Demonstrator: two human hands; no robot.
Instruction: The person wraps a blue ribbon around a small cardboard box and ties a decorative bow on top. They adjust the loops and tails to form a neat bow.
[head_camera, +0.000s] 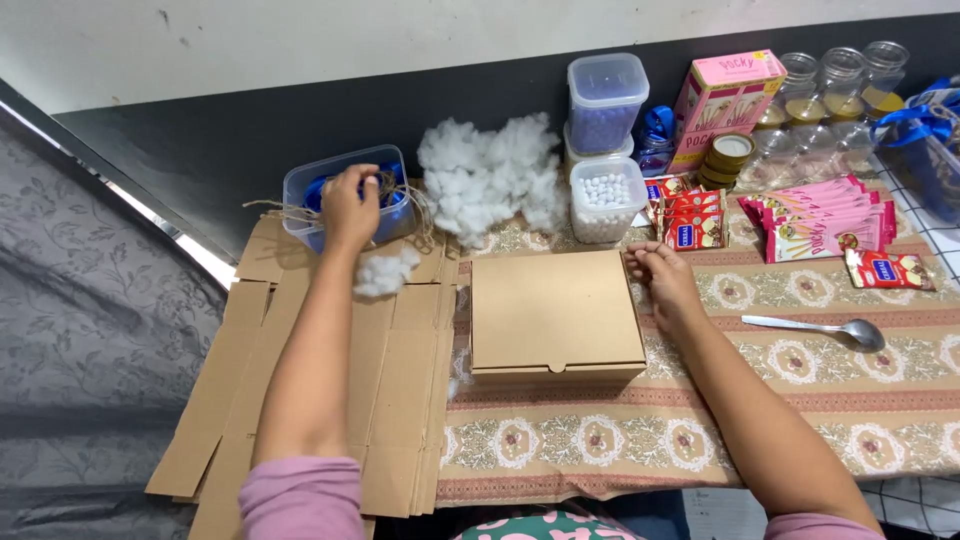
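At the middle of the worktop (800, 400) a brown cardboard box (556, 318) sits with its lid already shut. Toward the far left corner, the left hand (350, 207) reaches into a clear tub (300, 190) of blue ribbon and twine, fingers curled round a strand of twine. Just below it lies a white stuffing tuft (385, 272) on flat cardboard sheets (300, 400). The right hand (662, 275) rests at the box's far right corner, fingers loosely bent, holding nothing. Judging by this, the box is closed but not yet tied; snack packets (815, 230) lie unpacked along the far edge.

Home gift-packing table: patterned tablecloth (800, 400), flat cardboard boxes (330, 400), snack packets (815, 230).
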